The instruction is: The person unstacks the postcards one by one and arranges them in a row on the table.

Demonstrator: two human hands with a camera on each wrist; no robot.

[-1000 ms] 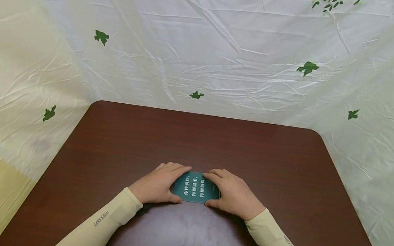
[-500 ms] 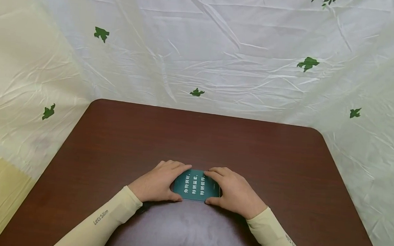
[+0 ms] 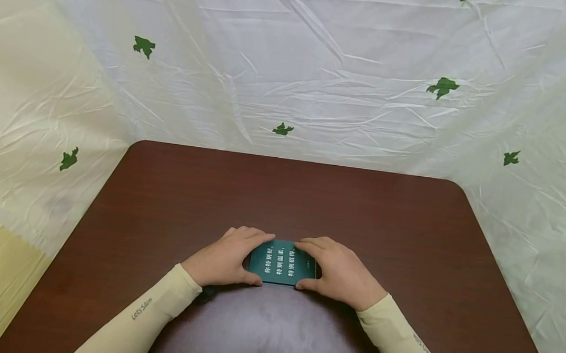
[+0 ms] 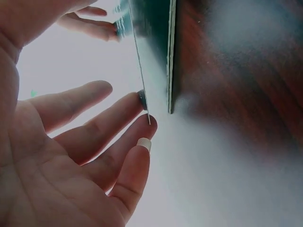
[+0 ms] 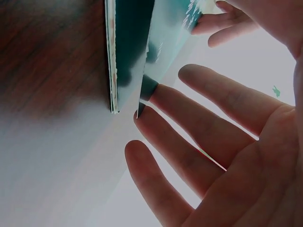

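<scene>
Cards (image 3: 283, 263), a thin teal stack with white printed characters on the top face, lie flat on the near middle of a dark reddish-brown table (image 3: 366, 217), whose wood-grain top is smooth and glossy and whose far corners are rounded. The left hand (image 3: 227, 261) holds the stack's left side and the right hand (image 3: 338, 271) its right side, each with fingers along the far edge and thumb at the near edge, the fingers only gently bent. In the left wrist view the top card (image 4: 142, 56) stands lifted off the rest of the stack (image 4: 168, 52), its thin edge resting on the fingertips (image 4: 144, 123). The right wrist view shows the same: the top card (image 5: 165, 42) tilts up from the stack (image 5: 113, 61), with two fingertips (image 5: 142, 113) under its corner and the fingers spread fairly wide. Both forearms wear pale cream sleeves (image 3: 151, 310). Crinkled white plastic sheeting (image 3: 316, 72) printed with small green leaves hangs close behind the table's far edge and along both sides. Bare tabletop stretches far, left and right of the hands.
</scene>
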